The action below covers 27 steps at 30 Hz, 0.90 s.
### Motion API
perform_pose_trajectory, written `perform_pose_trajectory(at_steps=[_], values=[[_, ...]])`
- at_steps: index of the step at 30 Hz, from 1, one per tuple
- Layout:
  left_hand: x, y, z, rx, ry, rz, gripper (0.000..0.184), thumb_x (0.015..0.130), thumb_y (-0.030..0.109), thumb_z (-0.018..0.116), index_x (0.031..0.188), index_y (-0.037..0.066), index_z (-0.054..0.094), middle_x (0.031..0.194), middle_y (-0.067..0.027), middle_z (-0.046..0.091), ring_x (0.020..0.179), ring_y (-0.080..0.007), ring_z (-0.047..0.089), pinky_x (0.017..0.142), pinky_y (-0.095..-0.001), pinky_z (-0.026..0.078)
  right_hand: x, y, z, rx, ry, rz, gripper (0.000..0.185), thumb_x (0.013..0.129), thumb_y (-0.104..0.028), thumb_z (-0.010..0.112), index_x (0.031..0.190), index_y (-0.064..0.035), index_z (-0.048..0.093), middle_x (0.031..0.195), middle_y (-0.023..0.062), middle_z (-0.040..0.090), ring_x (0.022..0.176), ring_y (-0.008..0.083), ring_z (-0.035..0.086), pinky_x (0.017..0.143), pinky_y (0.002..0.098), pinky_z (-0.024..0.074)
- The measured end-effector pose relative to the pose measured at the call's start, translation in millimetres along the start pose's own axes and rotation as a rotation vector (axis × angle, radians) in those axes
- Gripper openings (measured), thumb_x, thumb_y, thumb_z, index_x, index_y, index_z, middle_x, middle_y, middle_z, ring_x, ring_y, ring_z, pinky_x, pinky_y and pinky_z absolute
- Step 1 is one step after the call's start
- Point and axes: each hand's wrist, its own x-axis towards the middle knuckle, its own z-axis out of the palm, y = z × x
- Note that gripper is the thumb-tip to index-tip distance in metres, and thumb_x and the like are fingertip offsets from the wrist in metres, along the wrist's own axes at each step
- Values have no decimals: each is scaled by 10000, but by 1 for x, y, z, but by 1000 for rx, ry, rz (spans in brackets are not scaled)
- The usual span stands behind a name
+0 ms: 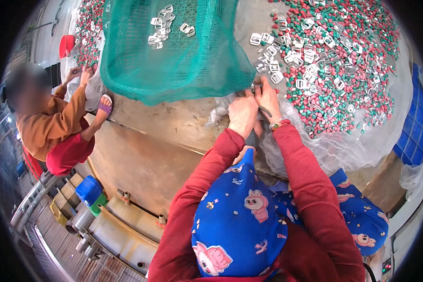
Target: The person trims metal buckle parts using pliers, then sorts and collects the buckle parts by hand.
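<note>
My left hand (243, 113) and my right hand (268, 99) meet at the front edge of the table, just below the corner of a green mesh net (183, 87). The fingers of both are closed and pinched together around something small that they mostly hide. A dark curved piece (265, 111) shows against my right palm; I cannot tell what it is. Silver metal buckles (270, 58) lie loose just beyond my fingers. More buckles (310, 71) are strewn over a spread of small red, green and white stones (333, 94) to the right.
The net lines a basket (174, 51) holding several buckles (160, 28). Clear plastic sheeting (296, 145) drapes under the stones. At left a person in a brown top (51, 117) crouches, hands at another stone pile (89, 47), near a red bowl (66, 46). A blue patterned cloth (239, 211) covers my knees.
</note>
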Motion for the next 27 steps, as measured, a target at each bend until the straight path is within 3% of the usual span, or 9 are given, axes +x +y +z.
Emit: perform_pose_trajectory(at_steps=[5, 9, 10, 14, 19, 21, 23, 24, 27], values=[[18, 17, 1, 61, 84, 73, 175, 809, 146, 549, 874, -13, 580, 717, -140, 669, 680, -259, 686, 575, -361, 553, 7, 12, -15, 53, 44, -169, 275, 857, -177, 493, 1094, -43, 455, 926, 261, 613, 879, 468, 567, 723, 523, 437], [14, -1, -10, 116, -38, 138, 199, 832, 155, 529, 914, -11, 601, 813, -174, 671, 781, -291, 683, 658, -387, 551, 1, 5, -2, 57, -69, -179, 286, 878, -235, 472, 1098, -54, 442, 926, 266, 608, 889, 466, 560, 709, 520, 429], [16, -8, -3, 43, -98, 37, 214, 854, 165, 501, 918, -13, 600, 839, -185, 669, 820, -316, 674, 689, -404, 544, -1, 7, 6, 9, -44, -176, 267, 889, -252, 449, 1079, -65, 426, 893, 263, 611, 855, 475, 563, 688, 534, 425], [14, -8, 21, 55, -21, 147, 176, 816, 113, 523, 893, -24, 602, 851, -216, 659, 780, -343, 671, 667, -432, 544, 2, 18, -1, 9, -43, -143, 228, 887, -241, 436, 1041, -75, 412, 821, 272, 616, 785, 482, 574, 664, 564, 419], [-8, -6, -23, 27, -52, 65, 284, 921, 249, 443, 918, -10, 560, 702, -226, 638, 710, -394, 654, 629, -476, 525, -3, -5, -1, 107, 102, -55, 260, 895, -198, 439, 1093, -41, 503, 879, 313, 596, 871, 505, 550, 732, 541, 427], [-28, -3, -49, -213, -8, 13, 381, 962, 332, 411, 868, -10, 549, 677, -241, 611, 662, -410, 625, 582, -471, 480, -10, -6, -13, 186, 107, -138, 241, 903, -163, 452, 1088, -36, 539, 796, 251, 625, 769, 421, 615, 680, 463, 465], [-36, -14, -65, -449, 121, 28, 414, 961, 370, 427, 845, -10, 543, 665, -244, 596, 644, -421, 604, 559, -466, 448, -19, -22, -31, 462, -45, 23, 235, 914, -149, 464, 1094, -33, 562, 682, 137, 598, 643, 247, 603, 623, 357, 468], [-32, -17, -64, -584, 131, -56, 462, 942, 421, 475, 804, -14, 546, 618, -226, 551, 571, -366, 577, 533, -422, 417, -22, -33, -43, 463, -65, 6, 255, 935, -150, 458, 1151, -45, 544, 633, 53, 536, 599, 122, 528, 590, 289, 442], [-25, -17, -68, -804, 190, -85, 474, 921, 444, 513, 799, -11, 571, 571, -157, 520, 532, -238, 531, 525, -364, 418, -36, -65, -62, 416, -17, -125, 252, 954, -136, 430, 1169, -49, 529, 635, 59, 536, 594, 137, 539, 584, 299, 443]])
